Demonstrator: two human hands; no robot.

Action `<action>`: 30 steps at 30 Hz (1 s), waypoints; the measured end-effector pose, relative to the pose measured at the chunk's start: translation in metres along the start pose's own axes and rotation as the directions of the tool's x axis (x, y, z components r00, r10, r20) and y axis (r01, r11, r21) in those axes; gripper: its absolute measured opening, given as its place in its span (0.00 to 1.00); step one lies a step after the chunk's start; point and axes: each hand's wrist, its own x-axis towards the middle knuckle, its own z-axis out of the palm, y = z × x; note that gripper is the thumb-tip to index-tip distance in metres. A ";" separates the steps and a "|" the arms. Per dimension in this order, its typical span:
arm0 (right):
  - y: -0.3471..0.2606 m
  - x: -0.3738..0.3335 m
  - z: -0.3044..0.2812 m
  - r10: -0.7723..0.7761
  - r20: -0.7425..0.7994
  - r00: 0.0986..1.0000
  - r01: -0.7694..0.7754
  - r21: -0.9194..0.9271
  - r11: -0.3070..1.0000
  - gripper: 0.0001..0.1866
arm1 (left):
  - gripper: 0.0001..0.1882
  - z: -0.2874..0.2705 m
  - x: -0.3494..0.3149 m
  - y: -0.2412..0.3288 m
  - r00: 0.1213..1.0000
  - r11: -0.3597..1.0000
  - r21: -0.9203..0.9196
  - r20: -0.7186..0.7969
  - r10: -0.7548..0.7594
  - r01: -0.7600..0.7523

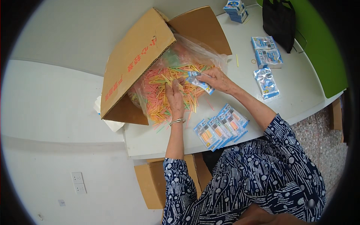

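Note:
A large heap of thin pink, yellow, orange and green sticks (155, 101) spills from a clear plastic bag (215, 56) in a tipped cardboard box (137, 56). My left hand (174, 96), a bangle at its wrist, is over the heap, its fingers closed on a few yellowish sticks. Just to its right, my right hand (216, 79) grips a small blue-and-white packet (202, 84), held tilted beside the left fingertips. Nearer to me, several overlapping packets (221, 127) lie fanned out, coloured sticks showing through their clear windows.
Stacked packets (267, 52) and another packet pile (266, 83) lie on the white table (232, 86) at the right. At the far side are blue-and-white bundles (236, 10) and a black bag (279, 24). An open cardboard box (150, 183) stands below the table's front edge.

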 end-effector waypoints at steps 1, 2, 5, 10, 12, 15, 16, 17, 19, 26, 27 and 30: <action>-0.001 -0.001 -0.001 -0.001 0.003 1.000 0.001 0.001 1.000 0.14 | 0.18 -0.002 0.000 -0.001 1.000 1.000 -0.020 -0.006 0.013 -0.013; -0.002 -0.003 -0.003 0.008 0.039 0.999 -0.008 0.000 1.000 0.14 | 0.18 0.000 0.001 0.001 1.000 0.999 -0.042 -0.008 0.024 -0.024; -0.001 -0.007 -0.001 0.071 0.059 0.996 -0.080 0.156 0.985 0.13 | 0.15 0.002 -0.002 0.007 0.999 0.998 -0.060 0.013 0.037 -0.036; 0.004 -0.007 -0.001 0.108 0.032 0.994 -0.112 0.406 0.907 0.11 | 0.17 0.003 0.003 0.004 0.999 0.955 -0.295 0.005 -0.041 0.041; 0.005 -0.007 -0.001 0.142 -0.020 0.990 -0.118 0.445 0.888 0.12 | 0.17 0.001 0.004 0.003 0.997 0.940 -0.334 0.012 -0.071 0.071; 0.008 -0.006 -0.005 0.169 0.023 0.985 -0.167 0.332 0.928 0.13 | 0.16 -0.002 0.003 0.001 0.997 0.946 -0.316 0.045 -0.066 0.077; 0.009 -0.007 -0.006 0.170 0.024 0.985 -0.168 0.333 0.928 0.13 | 0.16 -0.003 0.003 0.000 0.996 0.944 -0.319 0.050 -0.073 0.085; 0.009 -0.009 -0.007 0.162 0.040 0.986 -0.165 0.354 0.921 0.12 | 0.16 -0.003 0.004 0.000 0.995 0.942 -0.322 0.055 -0.079 0.093; 0.008 -0.010 -0.008 0.154 0.055 0.987 -0.164 0.375 0.912 0.12 | 0.17 -0.004 0.005 -0.001 0.997 0.958 -0.278 0.038 -0.063 0.071; 0.012 -0.012 -0.007 0.198 0.146 0.969 -0.240 0.389 0.889 0.13 | 0.17 0.000 0.006 0.012 1.000 0.909 -0.417 -0.013 0.003 -0.008; 0.012 -0.013 -0.007 0.201 0.166 0.965 -0.252 0.398 0.882 0.13 | 0.17 0.003 0.006 0.017 1.000 0.909 -0.418 -0.012 0.002 -0.006; 0.015 -0.013 -0.004 0.213 0.205 0.955 -0.287 0.464 0.838 0.14 | 0.16 0.013 0.004 0.032 0.999 0.887 -0.461 -0.035 -0.004 -0.013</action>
